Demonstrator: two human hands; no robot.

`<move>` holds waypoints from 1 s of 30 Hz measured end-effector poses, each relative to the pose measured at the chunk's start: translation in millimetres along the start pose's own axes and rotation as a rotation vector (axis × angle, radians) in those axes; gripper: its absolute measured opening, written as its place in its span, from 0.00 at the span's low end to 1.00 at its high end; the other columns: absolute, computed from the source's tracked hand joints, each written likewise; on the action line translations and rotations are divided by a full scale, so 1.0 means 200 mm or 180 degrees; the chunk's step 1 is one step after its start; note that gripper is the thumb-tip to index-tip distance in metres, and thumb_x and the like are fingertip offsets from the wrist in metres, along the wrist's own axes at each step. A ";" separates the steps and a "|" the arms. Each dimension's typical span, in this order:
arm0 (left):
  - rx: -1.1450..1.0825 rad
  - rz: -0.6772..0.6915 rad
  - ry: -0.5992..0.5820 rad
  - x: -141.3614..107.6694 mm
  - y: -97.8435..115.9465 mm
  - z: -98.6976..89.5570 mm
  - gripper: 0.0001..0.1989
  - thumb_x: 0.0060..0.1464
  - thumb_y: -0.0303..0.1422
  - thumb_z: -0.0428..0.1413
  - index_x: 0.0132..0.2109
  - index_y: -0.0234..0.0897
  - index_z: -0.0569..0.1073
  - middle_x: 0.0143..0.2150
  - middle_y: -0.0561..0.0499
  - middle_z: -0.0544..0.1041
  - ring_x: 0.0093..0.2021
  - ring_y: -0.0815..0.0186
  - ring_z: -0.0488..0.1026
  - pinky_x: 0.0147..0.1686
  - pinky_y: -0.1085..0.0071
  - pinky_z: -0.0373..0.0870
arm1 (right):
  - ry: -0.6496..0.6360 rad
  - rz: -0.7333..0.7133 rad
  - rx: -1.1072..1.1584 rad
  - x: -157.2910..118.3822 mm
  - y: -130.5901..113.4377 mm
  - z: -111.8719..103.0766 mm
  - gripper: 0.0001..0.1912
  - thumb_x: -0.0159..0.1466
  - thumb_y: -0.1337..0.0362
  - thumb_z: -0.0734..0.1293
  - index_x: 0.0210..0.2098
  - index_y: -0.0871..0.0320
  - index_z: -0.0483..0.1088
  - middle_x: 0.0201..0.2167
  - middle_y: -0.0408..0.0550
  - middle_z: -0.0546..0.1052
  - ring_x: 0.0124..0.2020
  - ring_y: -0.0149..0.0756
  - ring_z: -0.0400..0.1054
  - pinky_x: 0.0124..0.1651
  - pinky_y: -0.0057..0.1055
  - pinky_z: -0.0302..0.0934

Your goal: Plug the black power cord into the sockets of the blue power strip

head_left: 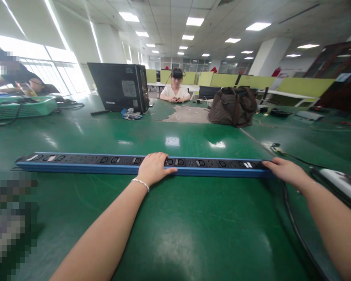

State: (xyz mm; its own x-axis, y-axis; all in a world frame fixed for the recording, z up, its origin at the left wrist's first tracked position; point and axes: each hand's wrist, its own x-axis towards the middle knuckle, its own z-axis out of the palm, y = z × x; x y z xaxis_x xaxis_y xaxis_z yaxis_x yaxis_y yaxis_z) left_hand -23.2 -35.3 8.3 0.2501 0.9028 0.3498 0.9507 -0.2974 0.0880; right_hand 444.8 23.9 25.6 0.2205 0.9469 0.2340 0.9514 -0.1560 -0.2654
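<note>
A long blue-and-black power strip (84, 164) lies crosswise in front of me, its sockets facing up. Near its middle, my left hand (154, 166) is laid over the strip, fingers over the far edge and thumb along the near side. My right hand (286, 171) grips the strip's right end, fingers on top; the underside of that grip is hidden. From that end a black power cable (292, 218) runs down along the table toward me.
The green table (175, 226) carries a black computer case (117, 88), gloves (131, 114), a brown bag (232, 107) and a green basket (32, 108). A white device (343, 181) with black cable lies at right. One person (175, 89) sits opposite; another person (20, 74) is at left.
</note>
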 end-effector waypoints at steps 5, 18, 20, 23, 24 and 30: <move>0.0016 -0.0046 -0.0032 0.01 -0.01 0.00 0.34 0.50 0.59 0.44 0.50 0.35 0.69 0.46 0.44 0.74 0.47 0.56 0.69 0.49 0.61 0.61 | -0.0468 0.0146 -0.0233 -0.07 -0.11 -0.07 0.17 0.59 0.51 0.58 0.22 0.55 0.63 0.27 0.50 0.73 0.29 0.38 0.64 0.31 0.31 0.53; 0.0121 -0.0032 -0.0120 0.02 -0.01 -0.01 0.33 0.50 0.58 0.45 0.49 0.36 0.70 0.44 0.44 0.75 0.46 0.56 0.70 0.47 0.61 0.62 | -0.0262 0.0153 -0.0199 -0.10 -0.13 -0.08 0.16 0.58 0.51 0.58 0.21 0.55 0.62 0.22 0.44 0.70 0.26 0.34 0.62 0.28 0.29 0.52; 0.0132 -0.0032 -0.0115 0.02 -0.02 0.00 0.33 0.49 0.58 0.45 0.49 0.36 0.70 0.44 0.44 0.75 0.45 0.56 0.70 0.46 0.61 0.62 | -0.0252 0.0157 -0.0125 -0.10 -0.12 -0.07 0.16 0.58 0.52 0.59 0.21 0.55 0.62 0.20 0.43 0.69 0.25 0.33 0.62 0.27 0.28 0.52; 0.0141 -0.0020 -0.0090 0.02 -0.02 0.00 0.34 0.49 0.59 0.44 0.49 0.36 0.70 0.44 0.44 0.75 0.45 0.56 0.71 0.45 0.61 0.63 | -0.0322 0.0166 0.0200 -0.09 -0.09 -0.05 0.16 0.58 0.51 0.59 0.21 0.55 0.60 0.17 0.40 0.65 0.22 0.32 0.61 0.24 0.28 0.50; 0.0144 -0.0017 -0.0088 0.02 -0.02 0.00 0.33 0.49 0.59 0.44 0.48 0.36 0.70 0.44 0.44 0.75 0.44 0.56 0.71 0.45 0.61 0.63 | -0.0359 0.0182 0.0351 -0.10 -0.08 -0.04 0.16 0.58 0.51 0.60 0.21 0.55 0.59 0.15 0.39 0.64 0.20 0.31 0.60 0.23 0.28 0.50; 0.0186 -0.0039 -0.0097 0.02 -0.02 -0.01 0.34 0.49 0.59 0.44 0.48 0.35 0.70 0.44 0.44 0.75 0.44 0.56 0.71 0.45 0.61 0.63 | -0.0310 0.0449 0.1665 -0.14 -0.13 -0.10 0.14 0.59 0.57 0.61 0.20 0.53 0.57 0.11 0.32 0.56 0.13 0.25 0.49 0.19 0.24 0.51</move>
State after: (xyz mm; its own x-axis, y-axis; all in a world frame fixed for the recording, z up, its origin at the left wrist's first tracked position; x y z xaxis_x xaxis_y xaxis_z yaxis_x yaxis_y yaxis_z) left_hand -25.2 -30.6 10.5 0.2431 0.9156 0.3202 0.9626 -0.2685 0.0370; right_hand 418.4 -4.7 43.7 0.2937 0.9524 0.0816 0.6749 -0.1462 -0.7233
